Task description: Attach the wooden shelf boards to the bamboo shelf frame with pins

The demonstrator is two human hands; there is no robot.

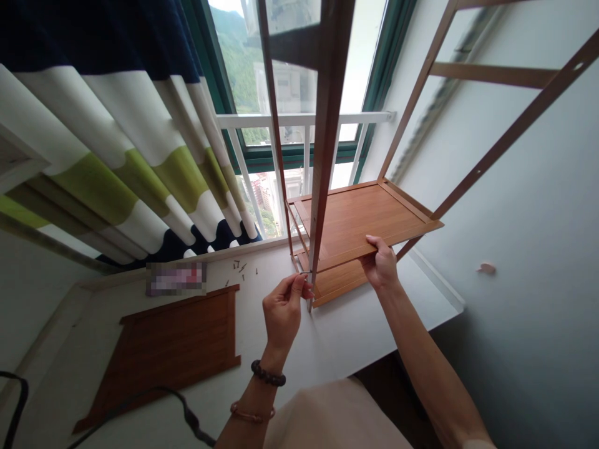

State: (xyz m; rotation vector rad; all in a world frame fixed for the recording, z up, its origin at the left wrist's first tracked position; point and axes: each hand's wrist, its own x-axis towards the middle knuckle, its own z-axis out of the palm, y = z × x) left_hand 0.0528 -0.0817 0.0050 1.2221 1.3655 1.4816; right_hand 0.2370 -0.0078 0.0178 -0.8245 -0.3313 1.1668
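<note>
My left hand (286,304) pinches a small, thin metal hex key (305,272) against the side of the brown upright post (322,156); the fingers partly hide it. With its thumb on top and fingers underneath, my right hand (381,267) grips the front edge of the wooden shelf board (369,215). That board lies between the uprights of a brown shelf frame. A lower board (344,282) sits beneath it, partly covered by the upper one and my right hand.
A loose wooden board (163,355) lies on the white surface (337,349) to the left. Several screws (242,268) are scattered behind it, beside a blurred packet (175,279). A striped curtain (140,168) hangs at the window, which has a white railing (365,117). A wall (528,206) stands close on the right.
</note>
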